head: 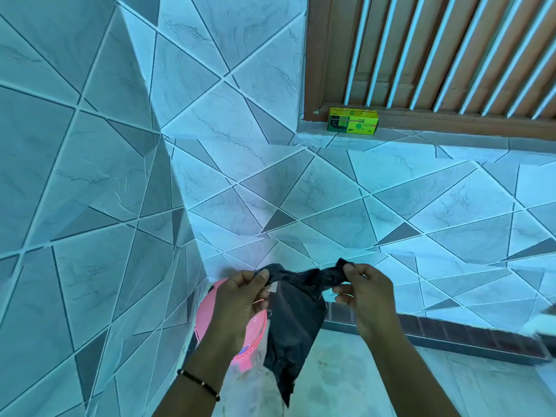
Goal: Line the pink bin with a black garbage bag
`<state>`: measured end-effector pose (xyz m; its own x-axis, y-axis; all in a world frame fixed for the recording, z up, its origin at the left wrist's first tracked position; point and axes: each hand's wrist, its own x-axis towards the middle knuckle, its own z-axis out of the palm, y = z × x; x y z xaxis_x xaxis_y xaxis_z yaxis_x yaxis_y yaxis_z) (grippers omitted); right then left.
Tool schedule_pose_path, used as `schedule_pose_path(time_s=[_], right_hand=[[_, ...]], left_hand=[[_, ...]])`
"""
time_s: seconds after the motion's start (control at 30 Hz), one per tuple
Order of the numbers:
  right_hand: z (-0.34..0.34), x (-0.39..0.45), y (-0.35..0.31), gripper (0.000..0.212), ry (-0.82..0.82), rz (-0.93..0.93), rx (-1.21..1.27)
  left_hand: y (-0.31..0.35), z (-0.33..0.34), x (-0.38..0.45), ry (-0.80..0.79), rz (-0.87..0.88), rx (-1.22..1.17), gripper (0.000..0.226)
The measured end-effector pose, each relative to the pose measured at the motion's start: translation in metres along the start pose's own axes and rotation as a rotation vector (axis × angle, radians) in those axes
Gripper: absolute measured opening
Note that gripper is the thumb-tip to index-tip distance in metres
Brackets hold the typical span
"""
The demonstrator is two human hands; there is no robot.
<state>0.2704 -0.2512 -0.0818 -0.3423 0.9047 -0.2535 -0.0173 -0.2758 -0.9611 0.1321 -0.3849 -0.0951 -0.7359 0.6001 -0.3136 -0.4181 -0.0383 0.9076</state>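
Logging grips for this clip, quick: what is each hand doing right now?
Left hand: pinches the top edge of the black garbage bag.
Right hand: pinches the bag's other top corner.

We could see only part of the pink bin (pixel 210 308), since our left hand (pixel 237 299) and forearm covered most of its rim and the black garbage bag (pixel 293 320) hung before its right side. The bag's top edge was lost inside the fingers of our right hand (pixel 365 296). The print on the green box (pixel 352 120) on the ledge was too small to read. At the right edge, a pale object (pixel 544 322) was blurred and cut off.
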Motion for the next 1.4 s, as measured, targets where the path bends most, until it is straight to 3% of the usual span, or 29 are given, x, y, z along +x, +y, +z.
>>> schedule_pose_path(time_s=[0.13, 0.27, 0.33, 0.37, 0.43, 0.5, 0.6, 0.7, 0.77, 0.9, 0.97, 1.1, 1.2, 1.4], right_hand=[[-0.002, 0.001, 0.002, 0.015, 0.107, -0.048, 0.179], [0.005, -0.003, 0.0, 0.017, 0.076, -0.084, 0.299], [0.008, -0.005, -0.002, 0.015, 0.023, -0.092, 0.286], [0.009, -0.007, -0.002, 0.014, -0.003, -0.097, 0.265], [0.013, -0.01, -0.003, 0.012, -0.041, -0.103, 0.207], [0.016, -0.013, -0.003, 0.01, -0.06, -0.107, 0.161], [0.02, -0.016, -0.004, 0.004, -0.078, -0.122, 0.11], [0.018, -0.016, -0.004, 0.007, -0.104, -0.142, 0.043], [0.016, -0.016, -0.003, 0.008, -0.132, -0.152, -0.002], [0.014, -0.014, -0.002, 0.014, -0.196, -0.14, -0.036], [0.013, -0.011, -0.003, 0.014, -0.228, -0.137, -0.07], [0.009, -0.007, 0.0, 0.017, -0.305, -0.276, -0.485], [0.008, -0.01, 0.0, 0.019, -0.317, -0.401, -0.699], [0.009, -0.009, -0.001, 0.016, -0.33, -0.43, -0.615]], left_hand=[[-0.005, -0.012, 0.002, 0.04, -0.015, 0.048, 0.014], [-0.019, -0.021, 0.002, 0.076, -0.032, 0.299, 0.011], [-0.024, -0.019, 0.002, 0.111, 0.039, 0.583, 0.012], [-0.024, -0.016, 0.001, 0.141, 0.104, 0.727, 0.024], [-0.014, -0.004, -0.006, 0.158, 0.292, 0.8, 0.038], [-0.002, 0.011, -0.012, -0.006, 0.39, 0.731, 0.023], [-0.001, 0.027, -0.019, -0.26, 0.38, 0.765, 0.003], [-0.011, 0.035, -0.021, -0.356, 0.358, 0.802, 0.036], [-0.016, 0.037, -0.02, -0.365, 0.352, 0.805, 0.048], [-0.023, 0.04, -0.017, -0.349, 0.376, 0.808, 0.031], [-0.02, 0.041, -0.015, -0.317, 0.375, 0.785, 0.032], [-0.014, 0.039, -0.01, -0.212, 0.323, 0.622, 0.037], [-0.011, 0.038, -0.005, -0.156, 0.193, 0.425, 0.038], [-0.007, 0.038, -0.006, -0.265, -0.092, 0.083, 0.017]])
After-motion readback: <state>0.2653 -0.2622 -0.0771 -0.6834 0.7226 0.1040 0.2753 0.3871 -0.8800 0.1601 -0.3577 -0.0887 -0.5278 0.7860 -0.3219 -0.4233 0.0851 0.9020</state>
